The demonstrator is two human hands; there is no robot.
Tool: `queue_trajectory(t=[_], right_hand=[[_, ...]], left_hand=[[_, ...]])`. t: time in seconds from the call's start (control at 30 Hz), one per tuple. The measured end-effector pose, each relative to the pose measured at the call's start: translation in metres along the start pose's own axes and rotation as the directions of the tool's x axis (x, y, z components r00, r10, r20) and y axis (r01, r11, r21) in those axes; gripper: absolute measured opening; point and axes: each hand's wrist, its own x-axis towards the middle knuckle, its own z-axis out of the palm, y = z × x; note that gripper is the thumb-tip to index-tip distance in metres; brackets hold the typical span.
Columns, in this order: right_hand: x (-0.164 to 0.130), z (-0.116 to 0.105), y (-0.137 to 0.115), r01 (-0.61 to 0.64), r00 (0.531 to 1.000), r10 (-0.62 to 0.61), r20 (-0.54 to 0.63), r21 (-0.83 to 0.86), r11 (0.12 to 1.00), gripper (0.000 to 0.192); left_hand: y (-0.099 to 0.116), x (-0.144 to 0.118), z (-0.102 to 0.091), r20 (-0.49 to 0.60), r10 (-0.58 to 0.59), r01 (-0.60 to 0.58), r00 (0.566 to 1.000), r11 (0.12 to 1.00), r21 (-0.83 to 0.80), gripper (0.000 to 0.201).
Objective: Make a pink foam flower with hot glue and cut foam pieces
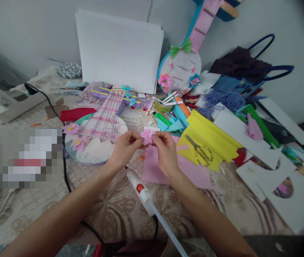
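Note:
Both my hands meet over the middle of the patterned cloth and pinch a small pink paper flower point(147, 136) between their fingertips. My left hand point(125, 147) grips its left side, my right hand point(166, 151) its right side. Under my right hand lies a pink felt sheet point(192, 173). A white glue gun point(140, 189) lies just below my wrists, its glue stick pointing toward me. To the left of my hands lies a round guitar-shaped craft point(95, 137) with purple strings and pink flowers.
Gold scissors point(202, 152) rest on a yellow felt sheet point(211, 137) to the right. White foam cutouts point(269, 178) sit at the far right. A white board point(118, 50) and a second decorated guitar craft point(184, 64) lean on the wall. A black cable point(65, 167) runs down the left.

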Motion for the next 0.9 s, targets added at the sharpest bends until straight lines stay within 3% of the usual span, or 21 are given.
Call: queue_trajectory(t=[0.27,0.6,0.9], right_hand=[[0.000,0.001,0.002,-0.005,1.000,0.006,-0.017,0.047,0.999,0.014],[-0.001,0.003,-0.001,-0.107,0.994,0.091,0.066,0.302,0.947,0.022],[-0.002,0.007,-0.008,-0.126,0.991,0.108,0.073,0.321,0.939,0.028]], left_hand=[[0.001,-0.001,0.001,0.004,-0.003,0.003,1.000,1.000,-0.008,0.016],[-0.002,0.000,0.000,0.000,0.012,-0.012,1.000,1.000,-0.006,0.016],[0.002,-0.004,0.003,0.015,0.006,-0.006,1.000,1.000,0.003,0.017]])
